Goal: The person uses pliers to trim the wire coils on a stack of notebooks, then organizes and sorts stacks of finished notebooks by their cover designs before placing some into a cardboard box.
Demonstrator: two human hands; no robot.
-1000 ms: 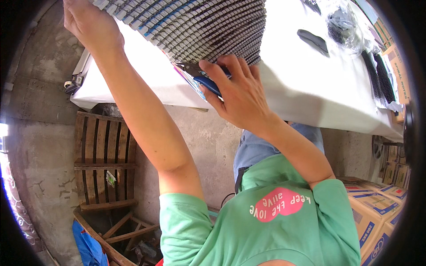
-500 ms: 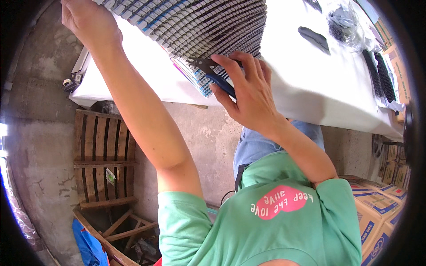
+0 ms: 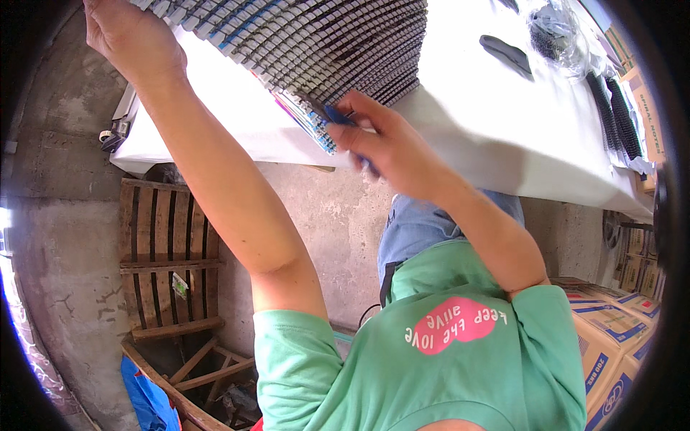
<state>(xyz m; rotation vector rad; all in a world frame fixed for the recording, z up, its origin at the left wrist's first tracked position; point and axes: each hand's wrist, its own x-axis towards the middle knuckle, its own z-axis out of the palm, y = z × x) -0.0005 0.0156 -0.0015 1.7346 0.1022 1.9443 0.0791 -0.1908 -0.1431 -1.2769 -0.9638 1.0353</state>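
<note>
Pinching a blue pen (image 3: 338, 117) now, your right hand (image 3: 392, 147) has slid down to the near corner of the notebook stack (image 3: 316, 43), fingers curled tight on the pen where a moment ago they were spread against the spines. Your left hand (image 3: 133, 39) stays clamped on the stack's far-left edge, steadying it. The stack itself hasn't budged: it lies on the white desk (image 3: 496, 136), spiral bindings fanned toward you. Looks like you're picking through the bottom books. Black binding coils (image 3: 611, 115) sit off right.
</note>
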